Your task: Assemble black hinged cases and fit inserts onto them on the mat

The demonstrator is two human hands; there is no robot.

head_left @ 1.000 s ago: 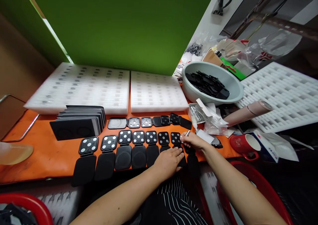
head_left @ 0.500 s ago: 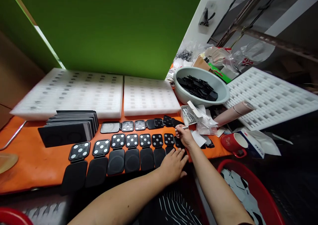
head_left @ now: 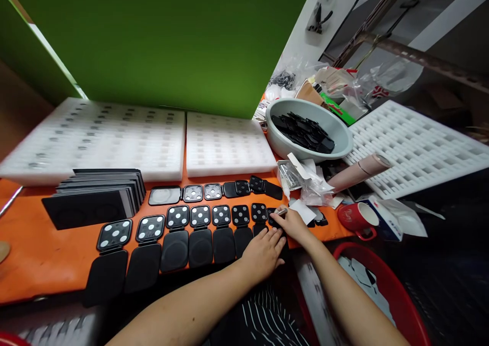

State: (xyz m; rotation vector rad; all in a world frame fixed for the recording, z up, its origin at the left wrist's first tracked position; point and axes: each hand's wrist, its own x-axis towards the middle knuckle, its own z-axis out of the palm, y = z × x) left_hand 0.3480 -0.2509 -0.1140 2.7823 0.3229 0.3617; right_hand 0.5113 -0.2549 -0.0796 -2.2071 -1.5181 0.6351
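Note:
My right hand [head_left: 295, 224] is closed in a pinch on a short, slim silver rod [head_left: 281, 212]. Its exact kind is too small to make out. The rod's tip is over a black hinged case [head_left: 271, 216] at the right end of the front row, partly hidden by my hands. Beside it my left hand [head_left: 264, 253] lies flat with fingers stretched, over the lower flap of that case. To the left, several opened black cases [head_left: 240, 215] stand in line, their upper halves bearing round silver discs and their plain flaps toward me.
A back row includes more black cases [head_left: 212, 191]. Behind are white foam trays [head_left: 229, 152] and a stack of dark cards [head_left: 87, 203]. On the right are a grey basin [head_left: 348, 144] of black pieces, small plastic bags [head_left: 317, 193], a red mug [head_left: 349, 221] and a red tub [head_left: 412, 305].
My right hand has come down toward me with the silver rod, from above the front row's end onto the last case. My left hand has barely moved. The view has shifted slightly.

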